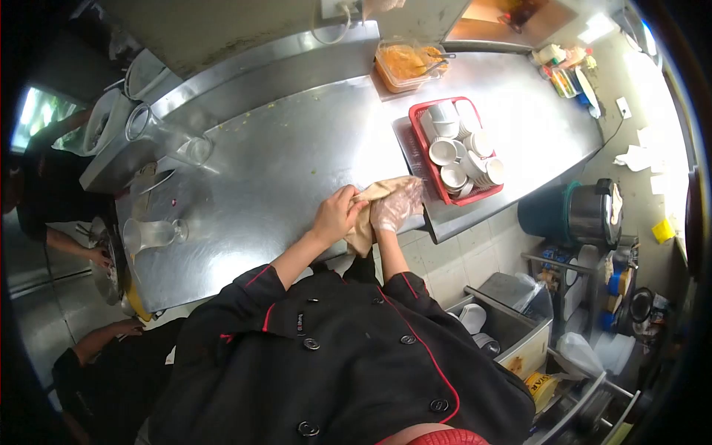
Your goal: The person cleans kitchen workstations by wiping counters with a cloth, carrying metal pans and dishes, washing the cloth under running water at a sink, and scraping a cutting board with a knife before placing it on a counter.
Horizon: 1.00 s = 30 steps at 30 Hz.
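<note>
A beige cloth hangs between my two hands over the front edge of the steel counter. My left hand, bare, pinches it from the left side. On the cloth's right, my right hand wears a thin clear plastic glove and is closed around part of the cloth. Just beyond my right hand stands a red basket with several white cups, some on their sides. Behind it is a clear tub of orange food with utensils in it.
Glass vessels lie at the counter's left. Two co-workers are on the left side, one with a hand on a round metal pan. Bottles stand at the back right. A green bin, a metal pot and shelving are at the right.
</note>
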Each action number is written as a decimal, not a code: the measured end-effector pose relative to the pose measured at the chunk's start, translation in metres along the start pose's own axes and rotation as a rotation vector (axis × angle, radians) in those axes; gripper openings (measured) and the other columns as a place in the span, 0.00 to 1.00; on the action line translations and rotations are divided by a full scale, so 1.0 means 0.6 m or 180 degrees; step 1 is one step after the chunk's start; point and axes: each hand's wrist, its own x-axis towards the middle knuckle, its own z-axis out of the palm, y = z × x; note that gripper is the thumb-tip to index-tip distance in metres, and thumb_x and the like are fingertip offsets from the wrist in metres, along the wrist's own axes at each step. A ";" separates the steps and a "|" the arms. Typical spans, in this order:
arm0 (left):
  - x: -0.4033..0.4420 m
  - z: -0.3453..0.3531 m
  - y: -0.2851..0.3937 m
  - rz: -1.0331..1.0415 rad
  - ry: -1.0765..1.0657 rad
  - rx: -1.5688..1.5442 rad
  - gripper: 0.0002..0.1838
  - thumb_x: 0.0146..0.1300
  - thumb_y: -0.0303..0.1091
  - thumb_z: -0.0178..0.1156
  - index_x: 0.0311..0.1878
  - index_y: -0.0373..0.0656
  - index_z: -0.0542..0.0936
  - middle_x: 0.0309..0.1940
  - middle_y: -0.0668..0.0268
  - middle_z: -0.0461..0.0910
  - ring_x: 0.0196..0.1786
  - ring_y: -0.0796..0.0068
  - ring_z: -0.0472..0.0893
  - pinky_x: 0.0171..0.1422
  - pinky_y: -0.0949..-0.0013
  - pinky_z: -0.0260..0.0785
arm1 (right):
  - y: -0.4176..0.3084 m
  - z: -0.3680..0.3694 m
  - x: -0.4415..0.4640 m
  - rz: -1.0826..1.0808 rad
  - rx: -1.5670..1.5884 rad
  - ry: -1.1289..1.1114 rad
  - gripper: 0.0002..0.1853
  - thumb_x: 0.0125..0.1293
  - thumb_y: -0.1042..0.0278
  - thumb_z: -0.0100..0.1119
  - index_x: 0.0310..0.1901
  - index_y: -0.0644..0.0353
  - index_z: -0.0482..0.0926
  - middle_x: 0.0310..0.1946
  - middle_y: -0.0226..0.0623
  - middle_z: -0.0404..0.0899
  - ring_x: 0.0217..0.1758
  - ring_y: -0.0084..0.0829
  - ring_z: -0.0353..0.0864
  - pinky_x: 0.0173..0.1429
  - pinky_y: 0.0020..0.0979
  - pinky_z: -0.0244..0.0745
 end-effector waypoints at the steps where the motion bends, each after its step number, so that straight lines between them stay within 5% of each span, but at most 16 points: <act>1: 0.002 0.006 -0.004 -0.0027 0.0096 -0.0016 0.12 0.58 0.35 0.59 0.37 0.37 0.70 0.30 0.53 0.75 0.32 0.52 0.76 0.33 0.60 0.68 | -0.010 0.010 0.018 0.0109 0.0038 -0.0111 0.38 0.57 0.65 0.49 0.65 0.72 0.47 0.67 0.55 0.48 0.72 0.46 0.44 0.74 0.39 0.37; 9: 0.037 0.027 -0.021 -0.0057 0.0400 -0.0030 0.11 0.59 0.34 0.59 0.37 0.38 0.70 0.28 0.53 0.75 0.30 0.52 0.76 0.32 0.61 0.66 | -0.078 0.019 0.115 0.0433 0.0344 -0.0820 0.32 0.63 0.72 0.34 0.67 0.70 0.38 0.70 0.49 0.39 0.74 0.42 0.36 0.75 0.37 0.30; 13: 0.063 0.018 -0.026 -0.0177 0.0435 0.0046 0.12 0.59 0.35 0.59 0.37 0.38 0.70 0.28 0.53 0.75 0.31 0.53 0.76 0.33 0.62 0.67 | -0.087 0.082 0.147 0.0145 -0.1132 -0.0936 0.32 0.65 0.68 0.33 0.67 0.69 0.38 0.71 0.48 0.38 0.74 0.41 0.36 0.75 0.37 0.30; 19: 0.107 0.019 -0.027 -0.0097 0.0475 -0.0067 0.12 0.58 0.35 0.59 0.37 0.37 0.70 0.30 0.54 0.75 0.31 0.54 0.76 0.33 0.62 0.67 | -0.109 0.085 0.197 0.0505 0.0311 -0.1597 0.31 0.66 0.63 0.34 0.67 0.69 0.44 0.69 0.51 0.43 0.73 0.42 0.42 0.75 0.38 0.34; 30: 0.203 -0.006 -0.102 0.0029 0.0901 0.0197 0.12 0.60 0.36 0.58 0.38 0.37 0.70 0.30 0.52 0.74 0.33 0.51 0.75 0.34 0.60 0.66 | -0.225 0.193 0.294 -0.0043 -0.1222 -0.0550 0.29 0.66 0.65 0.34 0.67 0.68 0.47 0.69 0.48 0.45 0.72 0.42 0.45 0.75 0.39 0.36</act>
